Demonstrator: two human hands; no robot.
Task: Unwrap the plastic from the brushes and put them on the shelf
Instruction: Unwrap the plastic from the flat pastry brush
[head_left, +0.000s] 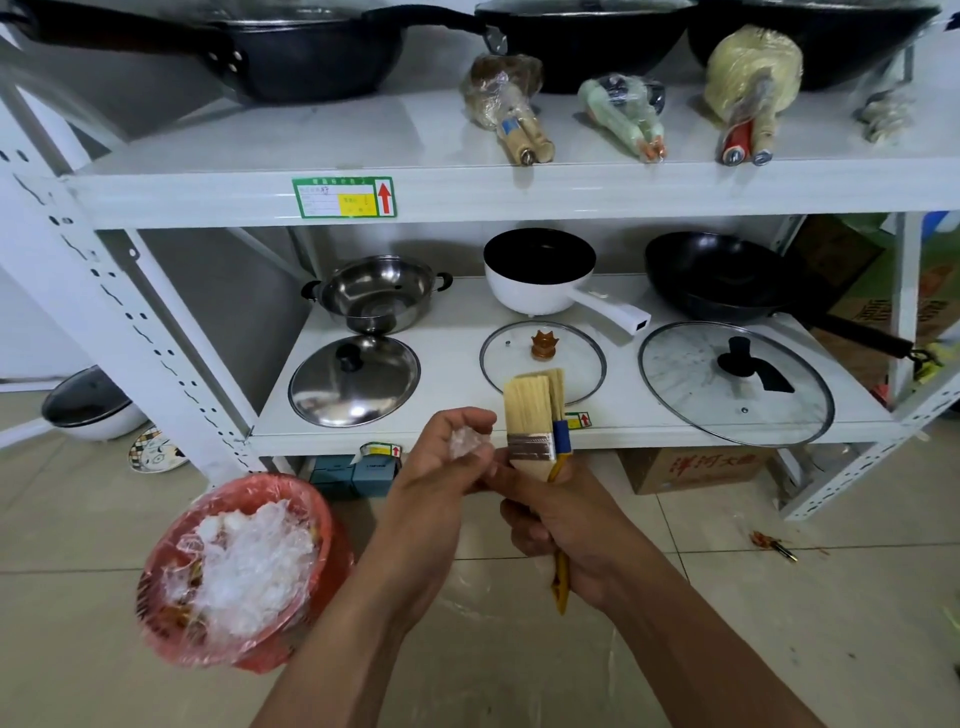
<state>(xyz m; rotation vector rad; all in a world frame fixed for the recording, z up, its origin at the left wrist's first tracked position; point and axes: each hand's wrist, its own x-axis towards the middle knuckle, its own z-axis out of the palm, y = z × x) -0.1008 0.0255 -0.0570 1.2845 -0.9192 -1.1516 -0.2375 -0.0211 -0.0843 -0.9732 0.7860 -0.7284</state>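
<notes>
Low in front of the bottom shelf: right grip (563, 525) is clamped round the handles of two brushes (530, 415), bristles up, both bare of wrap. One has a wooden handle, the other a yellow one that sticks out below the fist. Left grip (441, 462) touches the right and pinches a wad of plastic wrap (469, 442).

Risks, judged:
- Two handles in one fist: the yellow one may slide out if the hold eases.
- The wad is light. Let go from here it would likely land on the floor tiles, as the red bin (332, 540) sits near left, apart from the hand.
- Bristles could catch the small glass lid (509, 358) just beyond them.

Room:
- Lower shelf (457, 322) is crowded with the steel lid (353, 379), the small glass lid and the large glass lid (727, 384). Only narrow strips lie between them and along the front edge.
- Upper shelf (260, 156) has bare surface left of the wrapped brushes (509, 104). Its front lip must be cleared on the way up.
</notes>
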